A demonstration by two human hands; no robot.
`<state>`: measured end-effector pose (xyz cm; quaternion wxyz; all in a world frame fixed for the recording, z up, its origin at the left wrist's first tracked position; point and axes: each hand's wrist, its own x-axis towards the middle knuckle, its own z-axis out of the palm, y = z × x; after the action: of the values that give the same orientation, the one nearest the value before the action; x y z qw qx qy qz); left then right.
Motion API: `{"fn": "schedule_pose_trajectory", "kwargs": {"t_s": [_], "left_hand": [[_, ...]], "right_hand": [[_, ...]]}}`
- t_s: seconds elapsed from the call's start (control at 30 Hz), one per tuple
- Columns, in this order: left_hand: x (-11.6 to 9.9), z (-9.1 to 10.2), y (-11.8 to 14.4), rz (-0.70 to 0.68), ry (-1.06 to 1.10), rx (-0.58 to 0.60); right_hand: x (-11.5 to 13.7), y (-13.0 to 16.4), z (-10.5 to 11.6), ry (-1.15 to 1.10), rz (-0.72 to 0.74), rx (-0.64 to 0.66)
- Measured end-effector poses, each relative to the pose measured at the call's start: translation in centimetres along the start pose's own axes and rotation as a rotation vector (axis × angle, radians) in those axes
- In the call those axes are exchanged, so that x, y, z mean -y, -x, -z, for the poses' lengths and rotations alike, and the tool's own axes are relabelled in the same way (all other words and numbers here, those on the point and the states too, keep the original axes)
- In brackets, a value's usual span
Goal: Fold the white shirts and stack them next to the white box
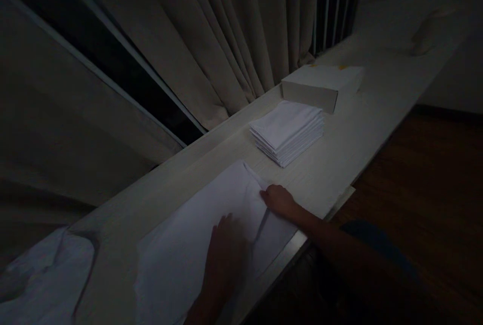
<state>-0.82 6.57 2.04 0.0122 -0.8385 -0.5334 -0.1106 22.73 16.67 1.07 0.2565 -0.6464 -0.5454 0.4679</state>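
A white cloth (188, 234) lies spread on the long pale table, with part of its right side folded over. My right hand (278, 199) has its fingers closed on the edge of that folded part. On the cloth's surface rests my left hand (226, 239), slightly smeared by motion, its fingers stretched out and holding nothing. Just beyond the cloth stands a neat stack of folded white cloths (287, 126). The scene is dim, so fine detail of the fabric is hard to make out.
A white box (320, 83) stands behind the stack. Crumpled white fabric (49, 274) lies at the lower left. Beige curtains (226, 38) hang along the table's far side. At the far end is a blurred pale object (426, 30). A wooden floor (426, 174) shows at right.
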Motion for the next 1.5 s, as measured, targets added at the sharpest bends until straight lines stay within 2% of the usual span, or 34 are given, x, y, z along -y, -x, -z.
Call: {"fn": "schedule_pose_trajectory", "kwargs": {"t_s": [0.13, 0.2, 0.27, 0.4, 0.5, 0.6, 0.67, 0.73, 0.83, 0.97, 1.1, 1.2, 1.37, 1.43, 1.5], "left_hand": [[-4.4, -1.4, -6.3, -0.119, 0.022, 0.097], [-5.5, -2.7, -8.0, -0.141, 0.033, 0.143], [-5.9, -3.9, -8.6, -0.144, 0.045, 0.174], [-6.3, -4.8, -8.1, -0.134, 0.06, 0.164], [-6.5, -4.3, -7.9, -0.14, 0.069, 0.155], [-6.7, -3.8, -8.0, -0.174, 0.09, 0.137], [-6.7, -3.7, -8.1, -0.183, 0.104, 0.121], [-6.7, -3.8, -8.0, -0.164, 0.115, 0.117], [-6.5, -4.0, -7.8, -0.135, 0.132, 0.134], [-6.5, -4.0, -7.7, -0.119, 0.156, 0.132], [-6.6, -3.9, -7.6, -0.098, 0.189, 0.112], [-6.7, -4.0, -7.5, -0.087, 0.218, 0.118], [-6.3, -4.0, -7.0, -0.077, 0.22, 0.092], [-6.2, -3.8, -6.9, -0.074, 0.214, 0.076], [-6.5, -3.5, -6.8, -0.064, 0.219, 0.064]], "right_hand": [[0.4, -0.3, 2.9, 0.461, 0.048, -0.282], [0.8, -0.7, 3.9, 0.539, 0.056, -0.33], [1.2, -1.0, 4.1, 0.57, 0.113, -0.329], [1.8, -1.5, 2.5, 0.549, 0.281, -0.273], [2.8, -2.4, 0.1, 0.479, 0.433, -0.27], [4.3, -4.6, -2.7, 0.512, 0.585, -0.216], [5.1, -6.7, -4.4, 0.572, 0.594, -0.158], [5.4, -8.8, -5.8, 0.618, 0.543, -0.1], [4.9, -11.0, -6.9, 0.654, 0.501, -0.066], [4.7, -12.0, -6.9, 0.659, 0.541, -0.122], [5.9, -12.6, -5.6, 0.684, 0.465, -0.243], [6.4, -13.1, -5.3, 0.745, 0.446, -0.21], [5.5, -13.4, -6.2, 0.826, 0.467, -0.133], [5.4, -12.7, -6.2, 0.858, 0.455, -0.129], [5.4, -11.3, -5.6, 0.882, 0.511, -0.152]]}}
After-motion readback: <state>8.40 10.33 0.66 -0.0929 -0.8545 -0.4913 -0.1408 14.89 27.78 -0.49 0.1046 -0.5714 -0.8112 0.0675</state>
